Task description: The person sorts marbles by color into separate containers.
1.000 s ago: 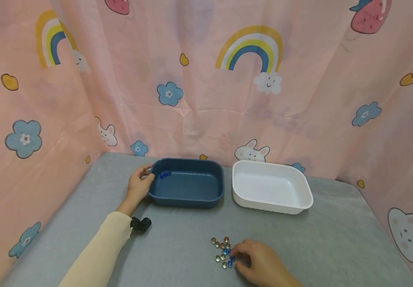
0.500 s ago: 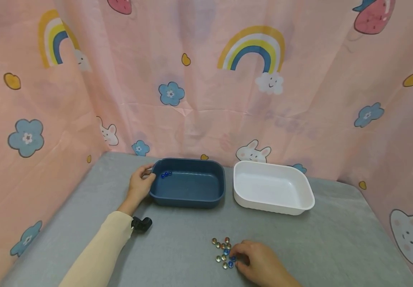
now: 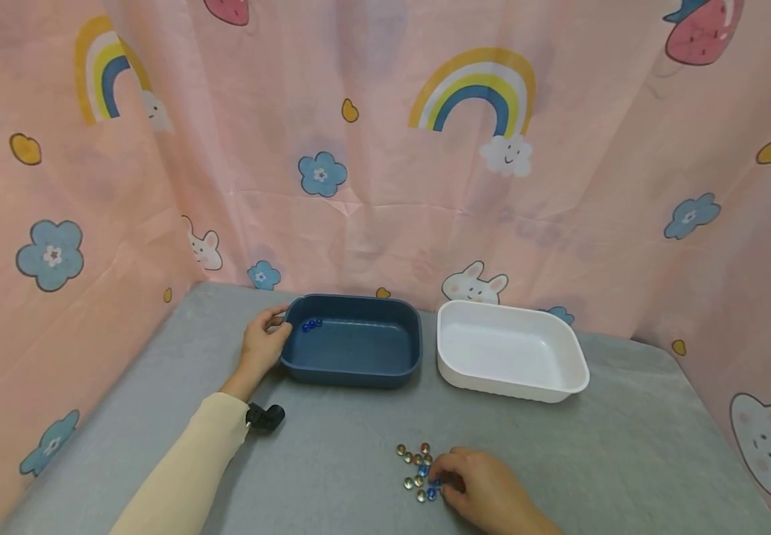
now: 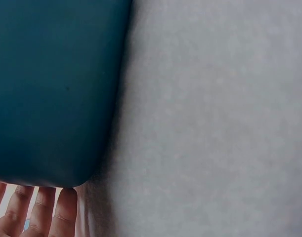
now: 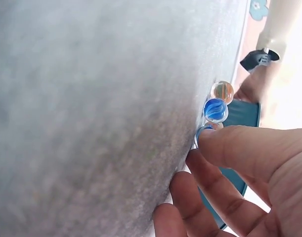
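Blue marble sits on tabletop beside loose glass marbles; our right hand pinches it. Hardly anything shifts since half-second ago, so we judge lift not yet begun. Our left hand grips navy tray.

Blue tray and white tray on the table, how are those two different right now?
Color: the blue tray is dark, while the white tray is pale. Contents: the blue tray holds three small blue marbles; the white tray shows none. Contact: the left hand touches the blue tray's end, but neither hand touches the white tray. Both are open, roughly rectangular trays with rounded corners.
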The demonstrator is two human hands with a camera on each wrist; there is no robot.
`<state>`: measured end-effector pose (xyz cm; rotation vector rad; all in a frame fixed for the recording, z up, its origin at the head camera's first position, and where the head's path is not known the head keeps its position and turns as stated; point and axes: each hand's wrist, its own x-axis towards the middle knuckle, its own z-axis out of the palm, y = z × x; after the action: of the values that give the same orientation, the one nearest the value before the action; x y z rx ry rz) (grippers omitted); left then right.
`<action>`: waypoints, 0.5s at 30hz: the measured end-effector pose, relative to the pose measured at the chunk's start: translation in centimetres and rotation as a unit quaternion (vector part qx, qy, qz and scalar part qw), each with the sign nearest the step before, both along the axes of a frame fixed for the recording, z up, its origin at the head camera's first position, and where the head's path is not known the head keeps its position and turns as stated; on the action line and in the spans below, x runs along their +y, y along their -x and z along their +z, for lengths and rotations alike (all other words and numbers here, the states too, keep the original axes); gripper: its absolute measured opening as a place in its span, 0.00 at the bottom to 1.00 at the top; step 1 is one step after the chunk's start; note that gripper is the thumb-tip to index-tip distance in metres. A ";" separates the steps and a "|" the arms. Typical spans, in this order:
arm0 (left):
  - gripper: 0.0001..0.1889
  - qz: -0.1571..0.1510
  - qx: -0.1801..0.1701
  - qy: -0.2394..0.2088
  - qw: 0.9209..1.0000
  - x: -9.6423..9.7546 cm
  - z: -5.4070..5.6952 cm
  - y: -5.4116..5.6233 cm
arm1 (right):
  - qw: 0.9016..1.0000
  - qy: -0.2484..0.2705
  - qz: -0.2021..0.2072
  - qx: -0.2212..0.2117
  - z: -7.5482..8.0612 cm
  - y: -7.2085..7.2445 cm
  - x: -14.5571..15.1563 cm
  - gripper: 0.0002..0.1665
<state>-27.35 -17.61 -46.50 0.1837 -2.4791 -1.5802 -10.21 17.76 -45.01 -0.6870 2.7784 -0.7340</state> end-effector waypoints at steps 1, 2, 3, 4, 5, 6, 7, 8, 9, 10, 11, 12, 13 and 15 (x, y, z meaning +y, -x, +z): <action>0.22 0.000 0.000 0.000 1.000 0.0 0.0 0.0 | 1.000 -0.001 0.000 0.002 0.0 0.0 0.0 0.11; 0.22 0.000 0.000 0.001 1.000 0.0 0.1 0.0 | 1.000 -0.001 -0.001 0.002 0.0 0.0 0.0 0.11; 0.22 0.000 0.000 0.000 1.000 0.0 0.1 -0.1 | 1.000 -0.001 0.000 0.003 0.0 0.0 0.0 0.11; 0.22 0.000 0.000 0.001 1.000 0.0 0.1 -0.1 | 1.000 -0.001 0.001 0.001 0.0 0.0 0.0 0.11; 0.22 0.001 -0.001 0.001 1.000 0.0 0.1 -0.1 | 1.000 -0.001 0.002 0.001 0.0 0.0 0.0 0.11; 0.22 0.001 -0.001 0.001 1.000 0.0 0.1 -0.1 | 1.000 -0.001 0.003 0.001 0.0 0.0 0.0 0.11; 0.22 0.001 -0.002 0.000 1.000 0.0 0.1 -0.1 | 1.000 -0.001 0.004 0.004 0.0 0.0 0.0 0.11; 0.22 0.001 -0.002 0.001 1.000 0.0 0.1 -0.1 | 1.000 -0.001 0.004 0.003 0.0 0.0 -0.1 0.11; 0.22 0.001 -0.003 0.000 1.000 0.0 0.1 -0.1 | 1.000 -0.001 0.005 0.005 0.0 0.0 0.0 0.11; 0.22 0.000 -0.003 0.000 1.000 0.0 0.1 -0.1 | 1.000 -0.001 0.005 0.005 0.0 0.1 0.0 0.11; 0.22 0.000 -0.003 -0.001 1.000 0.0 0.1 -0.1 | 1.000 -0.002 0.005 0.004 0.0 0.1 0.0 0.11; 0.22 -0.001 -0.004 -0.001 1.000 0.0 0.1 -0.1 | 1.000 -0.002 0.004 0.003 0.0 0.1 0.0 0.11; 0.22 -0.001 -0.003 -0.001 1.000 0.1 0.1 -0.1 | 1.000 -0.003 0.003 0.001 0.0 0.1 0.0 0.11; 0.22 -0.002 -0.003 -0.001 1.000 0.1 0.2 -0.1 | 1.000 -0.005 0.001 -0.009 0.0 0.1 0.0 0.10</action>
<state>-27.27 -17.55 -46.33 0.1850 -2.4835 -1.5863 -10.34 17.71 -44.99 -0.6787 2.7634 -0.7221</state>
